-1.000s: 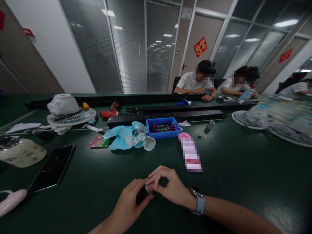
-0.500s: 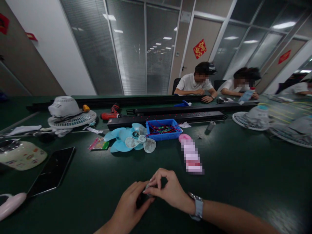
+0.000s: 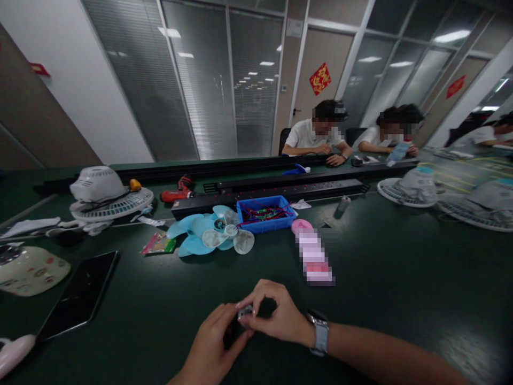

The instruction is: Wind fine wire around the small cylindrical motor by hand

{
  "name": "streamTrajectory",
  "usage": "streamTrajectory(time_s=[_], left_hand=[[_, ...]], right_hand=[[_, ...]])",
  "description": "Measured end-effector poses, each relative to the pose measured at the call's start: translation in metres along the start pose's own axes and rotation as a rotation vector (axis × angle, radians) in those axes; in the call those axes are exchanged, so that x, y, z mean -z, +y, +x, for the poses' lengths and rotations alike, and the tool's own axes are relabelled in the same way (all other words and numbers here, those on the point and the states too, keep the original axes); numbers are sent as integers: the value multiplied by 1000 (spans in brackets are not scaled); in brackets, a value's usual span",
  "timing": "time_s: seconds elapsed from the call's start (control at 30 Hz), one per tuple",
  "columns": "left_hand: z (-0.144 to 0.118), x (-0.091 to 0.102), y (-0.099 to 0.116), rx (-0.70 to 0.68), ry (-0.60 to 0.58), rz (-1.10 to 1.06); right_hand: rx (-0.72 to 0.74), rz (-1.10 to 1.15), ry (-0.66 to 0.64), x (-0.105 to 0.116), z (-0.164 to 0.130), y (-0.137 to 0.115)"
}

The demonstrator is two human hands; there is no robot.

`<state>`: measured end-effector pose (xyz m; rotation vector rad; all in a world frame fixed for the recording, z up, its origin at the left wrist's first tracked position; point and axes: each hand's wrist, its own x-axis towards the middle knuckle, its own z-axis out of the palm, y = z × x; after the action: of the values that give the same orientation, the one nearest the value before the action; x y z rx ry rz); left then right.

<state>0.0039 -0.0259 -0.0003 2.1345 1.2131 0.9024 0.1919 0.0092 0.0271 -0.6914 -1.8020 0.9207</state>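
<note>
In front of me, at the near middle of the table, both hands meet at a small grey, metal-looking part (image 3: pixel 245 312) with dark spots on its face. My right hand (image 3: pixel 278 318) pinches it between thumb and fingertips. My left hand (image 3: pixel 214 342) curls around its lower left side, thumb and fingers closed in on it. The fingers cover much of the part, so its exact kind cannot be made out. A watch with a light strap (image 3: pixel 320 337) is on my right wrist. Beyond the hands lie light blue fan blades (image 3: pixel 196 230).
A blue bin (image 3: pixel 266 224) of wires stands behind the blades, near a red power drill (image 3: pixel 176 191) and long black rails (image 3: pixel 272 195). A tablet (image 3: pixel 80 294) lies left. White fan parts (image 3: pixel 112 200) sit farther back. A can (image 3: pixel 343 205) stands right. Co-workers (image 3: pixel 316 136) sit opposite.
My right fingers have shifted on the small part, and more of its grey face shows. The whole view has swung slightly to the right.
</note>
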Motion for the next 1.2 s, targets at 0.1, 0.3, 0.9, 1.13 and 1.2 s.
streamTrajectory(time_s=[0.1,0.3,0.9,1.13,1.2], left_hand=[[0,0,0,-7,-1,-23],[1,1,2,9,-8,0],[1,1,3,16,-42,41],[1,1,3,15,-40,24],[0,0,2,9,-32,15]], right_hand=[[-3,-21,-59,5,2,-4],[27,-121,-259,20,11,-10],[270,-361,-198,14,4,-6],[258,-359,-110,7,2,-5],[248,-340,-83,5,3,-7]])
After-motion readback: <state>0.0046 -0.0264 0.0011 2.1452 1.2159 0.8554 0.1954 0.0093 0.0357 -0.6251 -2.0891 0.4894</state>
